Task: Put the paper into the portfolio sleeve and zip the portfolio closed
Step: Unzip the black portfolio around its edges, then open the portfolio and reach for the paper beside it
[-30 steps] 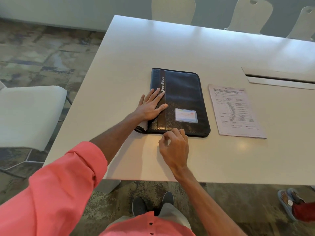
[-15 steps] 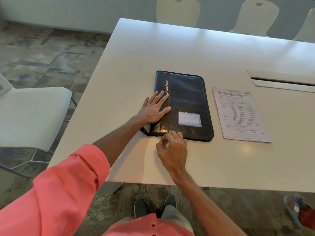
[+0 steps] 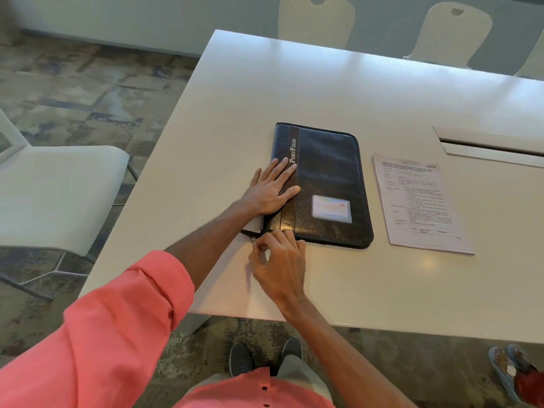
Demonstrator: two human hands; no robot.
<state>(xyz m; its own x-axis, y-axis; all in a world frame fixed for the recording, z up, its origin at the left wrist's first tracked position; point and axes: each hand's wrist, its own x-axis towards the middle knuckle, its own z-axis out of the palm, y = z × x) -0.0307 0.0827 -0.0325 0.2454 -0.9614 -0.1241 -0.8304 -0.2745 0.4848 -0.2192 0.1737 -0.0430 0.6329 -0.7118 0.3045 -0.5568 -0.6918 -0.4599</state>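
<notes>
Small metal zipper pull [image 3: 254,238] mostly hidden by pinched fingertips of right hand [image 3: 278,262]; grip detail too small to tell. Black leather zip portfolio [image 3: 323,184]: corner at 7 o'clock covered by left hand [image 3: 269,191] and wrist. Printed white paper sheet [image 3: 421,201]: text too fine to read. Clear card window [image 3: 331,209]: label blurred. Red-clad figure's sandalled foot [image 3: 506,369] at 4 o'clock, cut by frame edge.

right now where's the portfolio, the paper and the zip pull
portfolio [image 3: 326,175], head view, middle of the black front cover
paper [image 3: 421,201], head view, middle of the printed sheet lying right of the portfolio
zip pull [image 3: 254,239], head view, small metal tab at the right hand's fingertips
</notes>
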